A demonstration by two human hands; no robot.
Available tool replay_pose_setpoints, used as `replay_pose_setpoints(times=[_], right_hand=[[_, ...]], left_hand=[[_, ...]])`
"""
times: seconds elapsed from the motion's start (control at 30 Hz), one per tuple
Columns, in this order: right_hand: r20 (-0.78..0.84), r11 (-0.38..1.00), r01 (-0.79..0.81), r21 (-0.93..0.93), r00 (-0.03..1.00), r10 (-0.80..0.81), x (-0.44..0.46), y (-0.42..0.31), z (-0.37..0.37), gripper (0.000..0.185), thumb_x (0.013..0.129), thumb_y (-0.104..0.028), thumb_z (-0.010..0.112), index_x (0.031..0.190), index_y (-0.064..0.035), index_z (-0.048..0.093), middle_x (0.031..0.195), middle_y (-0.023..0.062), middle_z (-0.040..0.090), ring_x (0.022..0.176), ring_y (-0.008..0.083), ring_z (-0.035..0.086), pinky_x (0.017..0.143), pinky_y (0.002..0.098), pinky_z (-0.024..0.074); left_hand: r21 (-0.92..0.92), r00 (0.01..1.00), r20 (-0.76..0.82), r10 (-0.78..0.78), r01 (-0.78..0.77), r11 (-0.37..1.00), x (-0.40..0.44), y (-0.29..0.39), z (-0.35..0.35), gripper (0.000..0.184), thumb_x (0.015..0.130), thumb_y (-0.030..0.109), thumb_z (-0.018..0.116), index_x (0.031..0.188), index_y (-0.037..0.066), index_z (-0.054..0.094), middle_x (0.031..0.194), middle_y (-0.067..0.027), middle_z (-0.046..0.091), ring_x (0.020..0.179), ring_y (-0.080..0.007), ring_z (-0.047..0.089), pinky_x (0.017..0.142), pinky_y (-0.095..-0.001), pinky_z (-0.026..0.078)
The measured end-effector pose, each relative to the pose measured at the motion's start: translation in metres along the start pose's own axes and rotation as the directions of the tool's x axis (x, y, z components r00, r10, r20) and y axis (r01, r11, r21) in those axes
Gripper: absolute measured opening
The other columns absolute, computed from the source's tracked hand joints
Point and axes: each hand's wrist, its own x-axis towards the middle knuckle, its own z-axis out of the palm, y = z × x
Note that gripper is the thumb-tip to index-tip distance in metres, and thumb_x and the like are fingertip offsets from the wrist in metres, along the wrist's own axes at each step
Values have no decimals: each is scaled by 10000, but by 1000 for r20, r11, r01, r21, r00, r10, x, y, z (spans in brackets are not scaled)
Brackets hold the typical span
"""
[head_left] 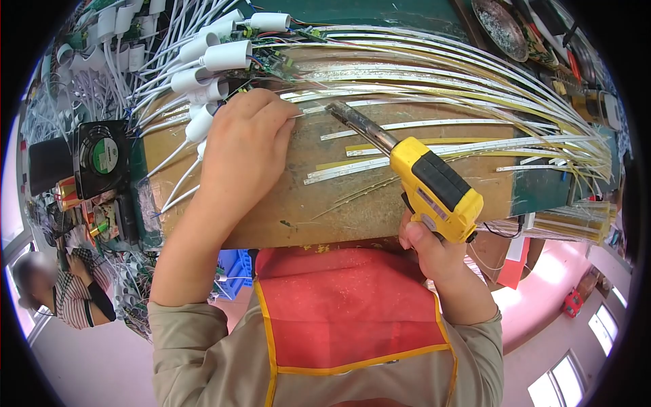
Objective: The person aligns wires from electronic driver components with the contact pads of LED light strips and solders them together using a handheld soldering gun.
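Observation:
My right hand (432, 244) grips a yellow and black soldering gun (434, 186). Its metal tip points up and left, close to the end of an LED strip (380, 103). My left hand (245, 146) is closed in a pinch at that strip's end, and a thin wire seems to be at the fingertips; the fingers partly hide it. White plastic cups (227, 56) with cables lie just beyond the left hand, some with green circuit boards (274, 62) and coloured wires. More LED strips (352, 171) lie loose on the brown board (271, 217) below the gun.
A small black fan (102, 157) stands at the left. White cables and cups are heaped at the upper left. A metal dish (500, 28) and tools sit at the upper right. A person (74, 288) is at the lower left.

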Motion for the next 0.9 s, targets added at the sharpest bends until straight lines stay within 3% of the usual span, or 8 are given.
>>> replay_pose_setpoints(times=[0.03, 0.13, 0.23, 0.53, 0.73, 0.9], right_hand=[[-23, 998, -30, 46, 999, 31, 0, -1, 1, 242, 882, -95, 761, 1079, -35, 633, 881, 1, 639, 780, 105, 586, 681, 277, 484], [47, 989, 76, -127, 996, -71, 1, 1, 0, 496, 893, -49, 584, 1357, 57, 443, 778, 100, 574, 584, 141, 519, 535, 281, 453], [37, 991, 50, -122, 998, -46, 1, 0, 1, 507, 886, -48, 573, 1362, 62, 440, 771, 99, 573, 582, 139, 517, 533, 278, 450], [38, 989, 78, -124, 997, -74, 2, 1, 1, 520, 891, -76, 592, 1368, 62, 440, 806, 109, 580, 582, 142, 524, 530, 281, 463], [26, 989, 81, -124, 997, -78, 1, 4, 0, 531, 895, -93, 618, 1372, 58, 441, 816, 113, 585, 583, 141, 532, 528, 277, 471], [25, 991, 60, -116, 998, -58, 0, 4, -1, 539, 901, -115, 630, 1375, 58, 441, 807, 105, 580, 576, 137, 525, 529, 277, 467]], left_hand=[[2, 1000, -7, 5, -5, 1000, 0, -1, 1, 89, 852, 89, 694, 929, 47, 710, 951, -115, 678, 926, -335, 643, 825, -415, 508], [24, 999, -36, 18, -17, 1000, 2, -2, 2, 79, 854, 90, 693, 923, 55, 711, 913, -112, 687, 896, -333, 651, 812, -414, 512], [14, 999, -36, -5, 6, 1000, 4, -1, 1, 65, 849, 86, 696, 906, 58, 707, 892, -109, 693, 879, -329, 656, 797, -413, 515], [50, 996, 46, 80, -82, 995, 3, -6, 1, 78, 866, 55, 652, 937, 48, 684, 939, -122, 663, 928, -342, 625, 843, -442, 486], [168, 992, 54, 116, -124, 978, 7, -2, 6, 78, 874, 67, 639, 944, 63, 672, 924, -98, 650, 930, -311, 617, 842, -423, 474], [163, 986, 59, 158, -166, 973, 11, -8, 8, 99, 829, 72, 599, 907, 48, 654, 888, -115, 642, 884, -318, 621, 782, -437, 477]])
